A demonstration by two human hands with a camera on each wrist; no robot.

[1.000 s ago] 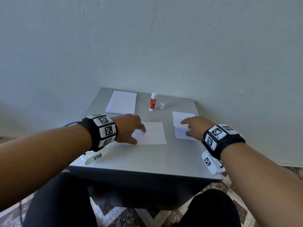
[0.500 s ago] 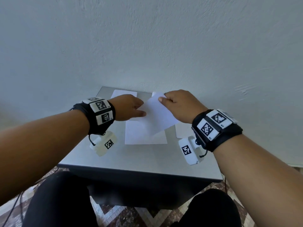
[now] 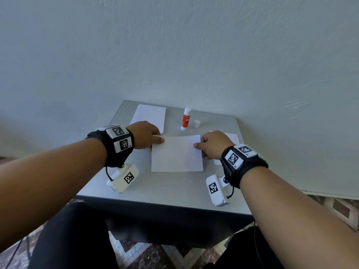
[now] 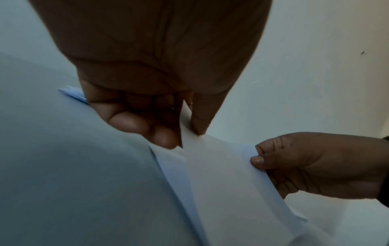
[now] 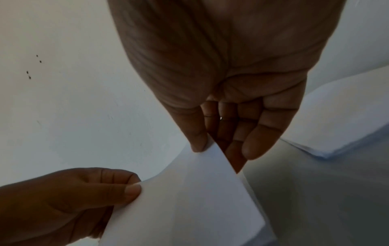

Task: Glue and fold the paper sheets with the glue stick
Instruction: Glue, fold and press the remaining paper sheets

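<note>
Two hands on one sheet right now: my left hand (image 3: 144, 135) pinches the top-left corner of the paper sheet (image 3: 176, 153), my right hand (image 3: 212, 145) pinches the top-right corner, thumb over and fingers under on both. Wrist views show that sheet's far edge held up off another sheet lying under it, so my read is I'm laying one over the other and squaring the edges; near edges look aligned at 6 o'clock.

Glue stick (image 3: 186, 118) stands upright at 12 o'clock from the sheet, well apart from it, uncapped, with its cap (image 3: 197, 123) just beside it at its 3 o'clock. That suggests glue is already on, but I can't see any glue on the paper, so can't confirm.

Paper stack (image 3: 149, 117) sits at 11 o'clock, another pile (image 3: 232, 137) at 3 o'clock partly behind my right hand, all on the table (image 3: 165, 187).

Left, as I judge it: drop the top edge, press flat, fold, then repeat for the remaining sheets. Early-to-mid progress.
</note>
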